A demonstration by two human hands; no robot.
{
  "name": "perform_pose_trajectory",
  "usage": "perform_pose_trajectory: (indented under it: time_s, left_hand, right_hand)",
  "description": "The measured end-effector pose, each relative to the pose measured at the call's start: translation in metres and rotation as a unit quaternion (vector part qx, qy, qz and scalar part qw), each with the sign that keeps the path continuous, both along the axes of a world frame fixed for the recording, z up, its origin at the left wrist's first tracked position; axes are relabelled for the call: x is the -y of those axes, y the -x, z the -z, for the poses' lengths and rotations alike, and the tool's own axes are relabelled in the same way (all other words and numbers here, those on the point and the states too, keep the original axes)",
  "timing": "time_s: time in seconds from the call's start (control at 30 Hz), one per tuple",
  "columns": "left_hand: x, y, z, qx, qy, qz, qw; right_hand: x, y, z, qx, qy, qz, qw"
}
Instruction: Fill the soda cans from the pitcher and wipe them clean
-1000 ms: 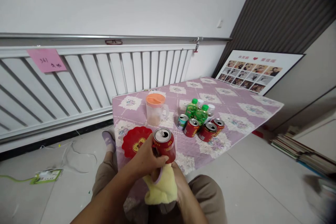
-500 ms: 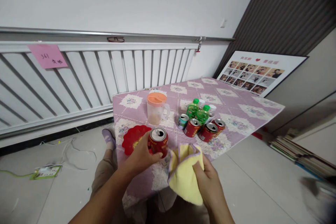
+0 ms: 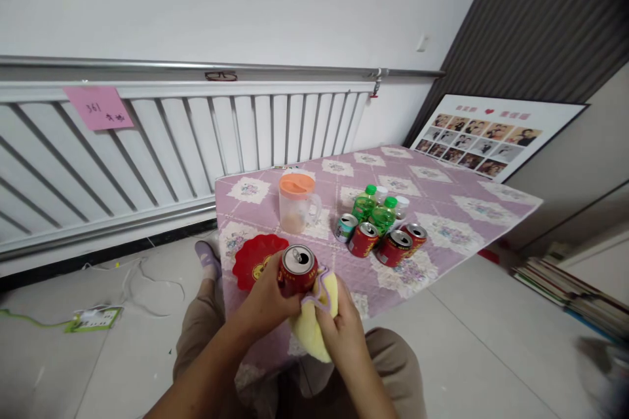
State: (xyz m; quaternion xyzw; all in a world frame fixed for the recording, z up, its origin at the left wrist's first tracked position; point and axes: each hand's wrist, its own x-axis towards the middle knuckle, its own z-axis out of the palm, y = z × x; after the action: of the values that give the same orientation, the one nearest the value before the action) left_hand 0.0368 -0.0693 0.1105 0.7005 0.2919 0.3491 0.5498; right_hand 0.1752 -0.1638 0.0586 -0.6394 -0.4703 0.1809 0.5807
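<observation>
My left hand (image 3: 269,294) is wrapped round a red drink can (image 3: 297,270), its opened top facing up, above the near end of the table. In my right hand (image 3: 344,322) a yellow cloth with a purple edge (image 3: 313,327) is bunched and pressed against the can's right side. Behind the left hand lies a red scalloped plate (image 3: 249,255), partly hidden by that hand. A clear pitcher with an orange lid (image 3: 297,203) stands beyond the can. To the right sit several red cans (image 3: 363,240), a small teal can (image 3: 346,228) and green-capped bottles (image 3: 383,215).
The table (image 3: 339,275) has a purple and white floral cloth. A white radiator (image 3: 275,131) runs along the wall behind it. A photo board (image 3: 479,134) leans at the far right, and a power strip (image 3: 93,319) lies on the floor at left.
My right hand has moved left, bringing the yellow cloth from beside the can onto its right side. The left hand keeps hold of the can. The view has shifted slightly.
</observation>
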Motion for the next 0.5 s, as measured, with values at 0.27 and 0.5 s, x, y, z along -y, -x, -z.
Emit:
perform_pose_trajectory:
  time_s: [0.27,0.5]
  left_hand:
    - [0.005,0.007,-0.008,-0.023,0.02,0.022,0.999]
    - [0.016,-0.003,-0.007,-0.006,-0.05,0.031,0.998]
  right_hand:
    - [0.009,0.01,0.009,-0.456,0.095,-0.065,0.882]
    - [0.009,0.018,0.023,-0.565,0.023,-0.078,0.821]
